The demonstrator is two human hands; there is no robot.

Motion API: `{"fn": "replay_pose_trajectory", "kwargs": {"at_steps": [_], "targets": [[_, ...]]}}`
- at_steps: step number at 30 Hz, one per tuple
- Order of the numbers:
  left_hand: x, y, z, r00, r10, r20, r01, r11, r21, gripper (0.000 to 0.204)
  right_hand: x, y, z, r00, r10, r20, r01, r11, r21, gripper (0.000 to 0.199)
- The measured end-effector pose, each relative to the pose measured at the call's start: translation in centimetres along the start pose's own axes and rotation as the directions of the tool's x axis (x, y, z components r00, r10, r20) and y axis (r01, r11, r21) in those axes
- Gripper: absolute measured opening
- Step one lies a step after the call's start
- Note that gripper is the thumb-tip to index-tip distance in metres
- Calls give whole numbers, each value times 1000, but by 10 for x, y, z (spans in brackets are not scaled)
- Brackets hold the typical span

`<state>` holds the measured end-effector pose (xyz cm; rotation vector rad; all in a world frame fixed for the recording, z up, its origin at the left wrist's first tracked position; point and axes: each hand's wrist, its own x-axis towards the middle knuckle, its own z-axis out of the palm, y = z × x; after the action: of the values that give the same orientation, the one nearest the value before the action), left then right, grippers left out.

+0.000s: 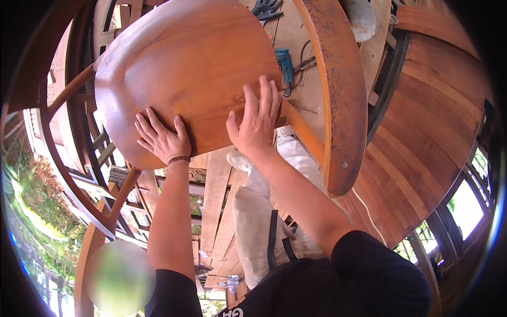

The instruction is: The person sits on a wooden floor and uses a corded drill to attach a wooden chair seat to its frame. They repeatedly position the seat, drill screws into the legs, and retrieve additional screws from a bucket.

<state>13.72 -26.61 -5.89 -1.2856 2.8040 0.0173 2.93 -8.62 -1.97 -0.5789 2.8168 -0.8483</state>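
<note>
A varnished wooden chair point(185, 58) stands right in front of me, its broad curved seat turned up toward me. My left hand point(163, 138) lies on the near left part of the seat with its fingers spread. On the near right part rests my right hand point(257, 119), fingers stretched out and slightly apart, close to the seat's right edge. Neither hand holds anything. The chair's curved armrest point(338, 95) rises at the right, with dark worn specks along it. A slim wooden leg point(125, 193) runs down from the seat at the left.
Beyond the seat, a teal power drill point(284, 68) with its cord and a dark work glove point(267, 9) lie on the plank floor point(216, 185). A large striped wooden tabletop point(417, 132) fills the right side. Floor planks have gaps between them.
</note>
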Motion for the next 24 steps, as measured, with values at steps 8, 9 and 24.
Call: {"fn": "replay_pose_trajectory", "kwargs": {"at_steps": [8,9,24], "targets": [[-2,-4,8,999,38,10,-37,999,-28,89,5,-8,26,979,196,-55,-203,948,-244,72],[-5,-8,7,999,35,30,-35,999,-2,86,7,-7,30,979,192,-72,-204,939,-277,72],[85,-138,1,837,-498,227,539,821,-187,85,39,2,30,854,396,-338,-469,867,-170,68]]}}
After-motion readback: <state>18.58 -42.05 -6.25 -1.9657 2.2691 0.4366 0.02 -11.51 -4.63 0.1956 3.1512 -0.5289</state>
